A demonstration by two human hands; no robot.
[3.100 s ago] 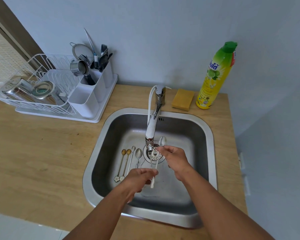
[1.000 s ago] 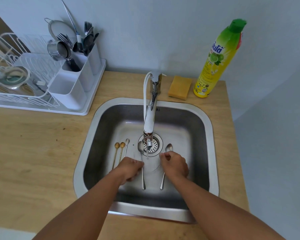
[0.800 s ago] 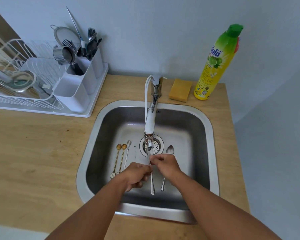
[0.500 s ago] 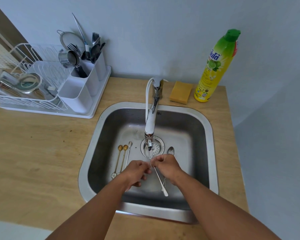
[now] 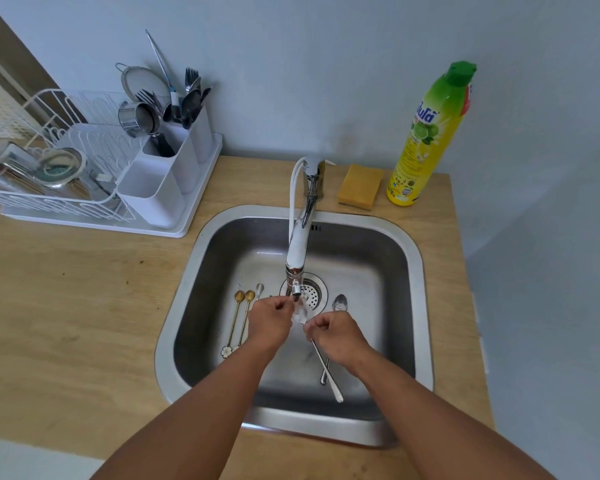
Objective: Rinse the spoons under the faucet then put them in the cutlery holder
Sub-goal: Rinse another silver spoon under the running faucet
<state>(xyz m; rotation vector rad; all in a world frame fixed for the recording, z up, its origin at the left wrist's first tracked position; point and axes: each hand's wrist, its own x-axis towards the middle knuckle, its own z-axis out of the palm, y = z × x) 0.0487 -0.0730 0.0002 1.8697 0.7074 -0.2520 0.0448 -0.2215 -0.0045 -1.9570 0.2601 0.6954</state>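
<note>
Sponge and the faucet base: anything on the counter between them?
Nothing. In the head view the stretch of wooden counter between the yellow sponge and the faucet base is bare.

sink (image 5: pixel 187 299) set in counter (image 5: pixel 66 306), dish rack (image 5: pixel 84 209) behind-left, sponge (image 5: pixel 360 187) and bottle (image 5: pixel 426 140) behind-right, spoons (image 5: pixel 239 320) in sink

Counted in the sink (image 5: pixel 406 237), frame centre: five spoons. Two gold spoons (image 5: pixel 238 317) lay lower left of the drain, one thin silver spoon (image 5: pixel 259 291) beside them, one silver spoon (image 5: pixel 339 302) to the right, one held spoon (image 5: pixel 326 367) under the one faucet (image 5: pixel 300 244). One sponge (image 5: pixel 360 186) and one bottle (image 5: pixel 430 133), upper right. One cutlery holder (image 5: pixel 163 174), upper left. Two hands.
</note>
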